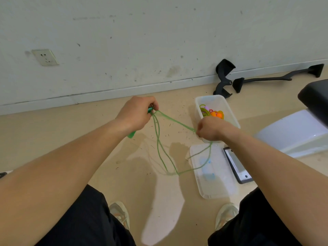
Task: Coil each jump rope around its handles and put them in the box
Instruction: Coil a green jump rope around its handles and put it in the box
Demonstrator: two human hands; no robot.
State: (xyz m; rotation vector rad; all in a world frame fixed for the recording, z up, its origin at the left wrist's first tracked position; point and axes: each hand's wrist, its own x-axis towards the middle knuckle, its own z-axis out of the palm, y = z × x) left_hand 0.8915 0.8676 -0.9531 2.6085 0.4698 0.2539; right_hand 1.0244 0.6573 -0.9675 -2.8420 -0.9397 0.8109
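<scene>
My left hand [136, 113] grips the green handles [131, 134] of a green jump rope [159, 148]; one handle end sticks out below the fist, another shows at the top. The rope runs from that fist to my right hand [210, 129], which pinches a strand and holds it taut. Long loops hang down between my hands to the floor. A clear plastic box [229, 112] stands on the floor just behind my right hand. It holds coiled ropes in yellow-green, orange and pink [212, 111].
The box's clear lid [213, 174] lies on the floor below my right hand, with a phone-like device [237, 166] beside it. Black metal parts [225, 77] lie along the wall. A white and black object [298, 132] stands at right. My shoes [120, 213] are near the bottom.
</scene>
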